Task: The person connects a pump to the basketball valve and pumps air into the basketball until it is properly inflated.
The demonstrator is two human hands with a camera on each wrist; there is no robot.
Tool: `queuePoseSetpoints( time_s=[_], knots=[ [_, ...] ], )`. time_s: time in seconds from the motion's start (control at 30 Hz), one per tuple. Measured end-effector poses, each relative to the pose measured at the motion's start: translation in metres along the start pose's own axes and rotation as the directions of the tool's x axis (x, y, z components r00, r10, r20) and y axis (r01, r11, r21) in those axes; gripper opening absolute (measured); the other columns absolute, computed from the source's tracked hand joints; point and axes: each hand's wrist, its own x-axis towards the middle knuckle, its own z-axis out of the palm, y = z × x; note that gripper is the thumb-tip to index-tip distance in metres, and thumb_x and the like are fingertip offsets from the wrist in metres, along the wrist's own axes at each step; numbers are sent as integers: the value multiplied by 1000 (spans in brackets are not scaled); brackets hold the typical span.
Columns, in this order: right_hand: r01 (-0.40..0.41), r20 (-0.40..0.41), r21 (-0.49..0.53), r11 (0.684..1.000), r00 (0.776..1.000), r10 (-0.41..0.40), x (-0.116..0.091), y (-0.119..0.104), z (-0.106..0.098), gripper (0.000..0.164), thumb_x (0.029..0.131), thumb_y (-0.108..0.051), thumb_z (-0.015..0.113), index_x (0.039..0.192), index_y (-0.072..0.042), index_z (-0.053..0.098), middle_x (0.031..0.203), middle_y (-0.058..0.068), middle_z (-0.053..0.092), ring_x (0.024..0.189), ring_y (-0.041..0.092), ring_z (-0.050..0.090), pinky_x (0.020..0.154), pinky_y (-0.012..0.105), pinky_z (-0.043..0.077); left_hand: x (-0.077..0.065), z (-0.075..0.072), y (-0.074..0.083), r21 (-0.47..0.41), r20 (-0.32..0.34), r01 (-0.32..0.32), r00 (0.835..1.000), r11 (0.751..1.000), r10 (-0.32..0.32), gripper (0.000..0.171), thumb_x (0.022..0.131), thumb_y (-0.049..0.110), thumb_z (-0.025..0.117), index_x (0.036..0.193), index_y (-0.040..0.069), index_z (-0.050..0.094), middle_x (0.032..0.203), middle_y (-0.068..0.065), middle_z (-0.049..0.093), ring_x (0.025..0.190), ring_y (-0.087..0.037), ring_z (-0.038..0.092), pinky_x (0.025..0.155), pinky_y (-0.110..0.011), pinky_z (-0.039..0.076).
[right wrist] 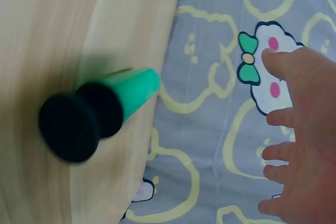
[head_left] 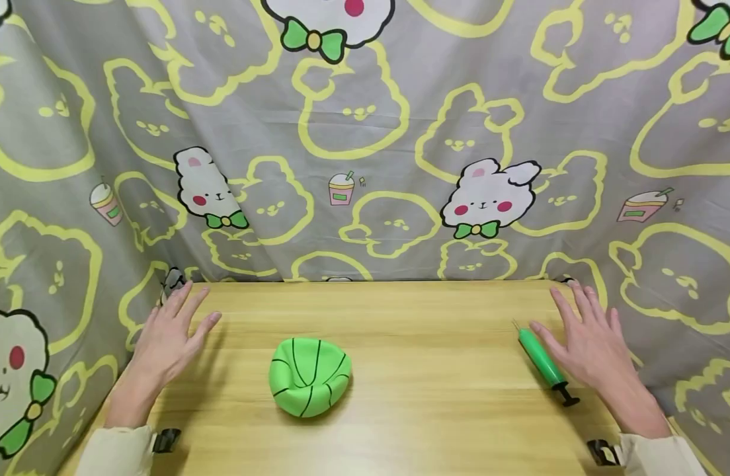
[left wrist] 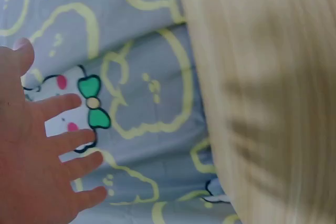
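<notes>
Rabbit-print grey fabric point(head_left: 395, 175), its top figures point(head_left: 341, 16) cut off by the frame, hangs behind a wood-grain tabletop point(head_left: 424, 383). Dented and rubbery-looking, a black-seamed green ball point(head_left: 310, 378) sits left of centre. The right hand point(head_left: 597, 347), fingers spread, hovers beside a smooth green hand pump point(head_left: 541, 359), its needle point(head_left: 516, 325) barely discernible; the left hand point(head_left: 170, 338) spreads too.

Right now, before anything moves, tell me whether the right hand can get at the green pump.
Probably yes: the right hand is close beside the green pump, its fingers spread and holding nothing, and nothing visible between them blocks the way.
</notes>
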Motion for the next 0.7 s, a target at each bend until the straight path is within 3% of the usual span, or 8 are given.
queuePoseSetpoints(
  time_s=[0.1, 0.23, 0.43, 0.6, 0.7],
  knots=[
    [-16, -4, 24, 1000, 1000, 16, -4, -1, 1, 83, 101, -52, 54, 163, -8, 21, 168, 27, 5, 153, 49, 1, 111, 77, 0, -3, 1, 12, -34, -33, -17, 999, 999, 16, 58, 106, 41, 52, 152, 6, 45, 158, -30, 33, 140, -56, 32, 104, -76, 25],
    [-19, -60, 66, 998, 998, 23, -6, -5, 3, 84, 98, -50, 62, 161, -6, 27, 165, 29, 13, 145, 57, 17, 107, 80, 10, -6, 2, 34, -152, 3, 6, 1000, 988, -6, 56, 107, 39, 52, 155, 10, 44, 159, -30, 32, 136, -60, 35, 100, -77, 28],
    [-35, -137, 161, 986, 989, 57, -12, -15, 10, 85, 90, -44, 75, 156, -5, 37, 157, 33, 27, 129, 64, 33, 92, 81, 25, -10, 14, 69, -346, 41, -14, 999, 938, 30, 52, 108, 30, 53, 155, 11, 44, 159, -23, 36, 141, -52, 35, 105, -75, 28],
    [38, -270, 212, 977, 963, 21, -8, -26, 20, 78, 81, -27, 85, 146, -2, 50, 139, 35, 46, 117, 61, 43, 85, 75, 33, -14, 22, 90, -406, 53, -24, 997, 913, 49, 52, 107, 30, 55, 155, 13, 46, 158, -18, 40, 143, -47, 36, 108, -70, 29],
    [59, -286, 206, 977, 958, 3, -8, -27, 24, 76, 81, -20, 85, 146, 0, 50, 133, 35, 49, 112, 59, 47, 80, 73, 37, -13, 29, 100, -424, 64, -26, 996, 905, 59, 55, 104, 33, 60, 154, 14, 46, 158, -16, 40, 144, -45, 37, 109, -71, 28]
  ],
)
